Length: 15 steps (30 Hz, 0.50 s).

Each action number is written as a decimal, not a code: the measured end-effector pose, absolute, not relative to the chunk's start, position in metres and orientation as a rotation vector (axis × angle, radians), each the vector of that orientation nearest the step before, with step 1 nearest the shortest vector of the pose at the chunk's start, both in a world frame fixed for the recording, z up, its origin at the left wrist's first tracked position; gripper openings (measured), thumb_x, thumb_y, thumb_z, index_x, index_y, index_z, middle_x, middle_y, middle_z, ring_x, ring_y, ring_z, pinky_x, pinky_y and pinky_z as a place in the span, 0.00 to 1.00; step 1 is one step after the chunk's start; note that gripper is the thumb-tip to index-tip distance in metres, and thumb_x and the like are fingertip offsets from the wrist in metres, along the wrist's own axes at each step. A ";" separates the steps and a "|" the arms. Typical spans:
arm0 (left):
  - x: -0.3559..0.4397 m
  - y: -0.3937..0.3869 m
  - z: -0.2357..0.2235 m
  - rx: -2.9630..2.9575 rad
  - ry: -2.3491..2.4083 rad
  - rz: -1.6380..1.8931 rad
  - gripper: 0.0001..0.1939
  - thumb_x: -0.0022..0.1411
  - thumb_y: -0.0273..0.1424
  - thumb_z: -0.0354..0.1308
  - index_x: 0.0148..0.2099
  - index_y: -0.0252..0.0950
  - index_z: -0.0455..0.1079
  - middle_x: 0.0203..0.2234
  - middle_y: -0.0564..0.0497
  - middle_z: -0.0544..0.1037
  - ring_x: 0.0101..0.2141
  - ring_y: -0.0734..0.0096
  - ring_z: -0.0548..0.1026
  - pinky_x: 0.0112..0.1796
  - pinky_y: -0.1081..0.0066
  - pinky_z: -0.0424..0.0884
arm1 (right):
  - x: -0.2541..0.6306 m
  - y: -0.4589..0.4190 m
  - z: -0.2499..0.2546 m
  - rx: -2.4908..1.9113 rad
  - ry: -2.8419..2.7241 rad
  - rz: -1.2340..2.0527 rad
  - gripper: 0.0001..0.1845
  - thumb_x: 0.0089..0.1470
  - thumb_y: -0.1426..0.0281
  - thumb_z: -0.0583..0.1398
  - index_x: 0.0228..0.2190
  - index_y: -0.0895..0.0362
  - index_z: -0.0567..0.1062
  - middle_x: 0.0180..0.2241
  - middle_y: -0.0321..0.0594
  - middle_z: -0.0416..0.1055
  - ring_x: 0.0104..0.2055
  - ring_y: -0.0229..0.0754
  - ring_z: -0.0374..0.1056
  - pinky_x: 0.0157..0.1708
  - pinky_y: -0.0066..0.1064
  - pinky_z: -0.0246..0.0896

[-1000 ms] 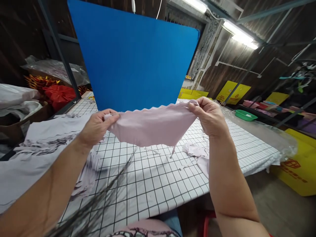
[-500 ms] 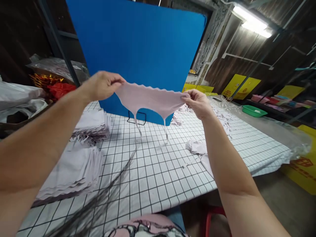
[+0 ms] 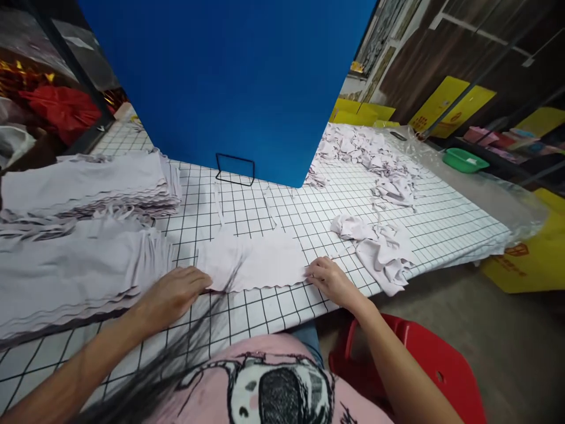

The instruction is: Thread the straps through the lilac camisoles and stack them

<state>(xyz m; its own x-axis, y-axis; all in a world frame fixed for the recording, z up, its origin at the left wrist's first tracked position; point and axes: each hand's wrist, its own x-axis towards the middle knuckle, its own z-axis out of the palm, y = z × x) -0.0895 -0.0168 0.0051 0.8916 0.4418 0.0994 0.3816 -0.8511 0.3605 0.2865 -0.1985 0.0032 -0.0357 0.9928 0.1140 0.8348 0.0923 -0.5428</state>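
Observation:
A pale pink fabric piece with a scalloped near edge and two thin straps lies flat on the white gridded table. My left hand pinches its near left corner against the table. At the piece's near right corner my right hand rests with its fingers closed on the edge. Both hands are low, near the table's front edge.
Two stacks of the same pink pieces lie at the left. Loose pink scraps are heaped at the right and further back. A blue board stands upright behind, on a wire stand. A red stool is at my right.
The fabric piece was held stretched in the air between both hands; it now lies flat on the table. Both hands came down and toward me, and the view tilted downward.

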 end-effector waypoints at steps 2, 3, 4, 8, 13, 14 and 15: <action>-0.094 -0.023 0.005 2.678 0.619 0.324 0.14 0.63 0.33 0.54 0.49 0.48 0.75 0.46 0.51 0.80 0.48 0.54 0.75 0.49 0.57 0.69 | 0.282 -0.204 0.006 -1.818 -1.904 0.391 0.12 0.63 0.69 0.55 0.45 0.52 0.75 0.43 0.47 0.71 0.46 0.48 0.64 0.47 0.46 0.63; -0.094 -0.023 0.007 2.664 0.623 0.351 0.14 0.62 0.35 0.56 0.50 0.48 0.75 0.48 0.51 0.79 0.50 0.53 0.74 0.50 0.57 0.69 | 0.279 -0.205 0.009 -1.832 -1.911 0.374 0.13 0.63 0.68 0.55 0.47 0.52 0.75 0.45 0.47 0.71 0.47 0.49 0.64 0.48 0.47 0.62; -0.092 -0.023 0.008 2.657 0.627 0.357 0.15 0.62 0.37 0.56 0.51 0.48 0.74 0.48 0.51 0.79 0.50 0.53 0.74 0.51 0.56 0.68 | 0.277 -0.204 0.011 -1.847 -1.930 0.374 0.13 0.63 0.67 0.55 0.48 0.51 0.75 0.45 0.47 0.71 0.47 0.49 0.63 0.48 0.47 0.61; -0.066 -0.018 0.015 2.653 0.617 0.342 0.11 0.65 0.37 0.54 0.46 0.44 0.76 0.43 0.47 0.80 0.46 0.54 0.75 0.46 0.57 0.71 | 0.276 -0.186 0.017 -1.900 -1.945 0.458 0.12 0.63 0.63 0.55 0.39 0.52 0.78 0.40 0.45 0.73 0.44 0.48 0.64 0.44 0.45 0.61; 0.027 -0.013 0.015 2.608 0.457 0.495 0.11 0.66 0.33 0.52 0.46 0.38 0.74 0.44 0.41 0.78 0.47 0.52 0.74 0.47 0.51 0.71 | 0.290 -0.103 0.033 -1.947 -1.583 0.570 0.13 0.63 0.61 0.54 0.34 0.55 0.74 0.37 0.42 0.73 0.40 0.44 0.67 0.41 0.36 0.61; 0.049 -0.011 0.011 2.613 0.449 0.512 0.12 0.66 0.32 0.52 0.47 0.37 0.73 0.47 0.40 0.77 0.49 0.50 0.73 0.48 0.50 0.71 | 0.292 -0.080 0.035 -2.008 -1.517 0.606 0.13 0.62 0.61 0.54 0.33 0.55 0.73 0.37 0.42 0.73 0.39 0.43 0.67 0.40 0.35 0.61; 0.070 -0.009 0.005 2.621 0.458 0.535 0.12 0.66 0.32 0.52 0.49 0.37 0.72 0.49 0.40 0.75 0.51 0.50 0.71 0.51 0.49 0.69 | 0.292 -0.056 0.036 -2.070 -1.472 0.636 0.13 0.61 0.60 0.55 0.32 0.56 0.73 0.36 0.41 0.73 0.38 0.42 0.67 0.38 0.34 0.61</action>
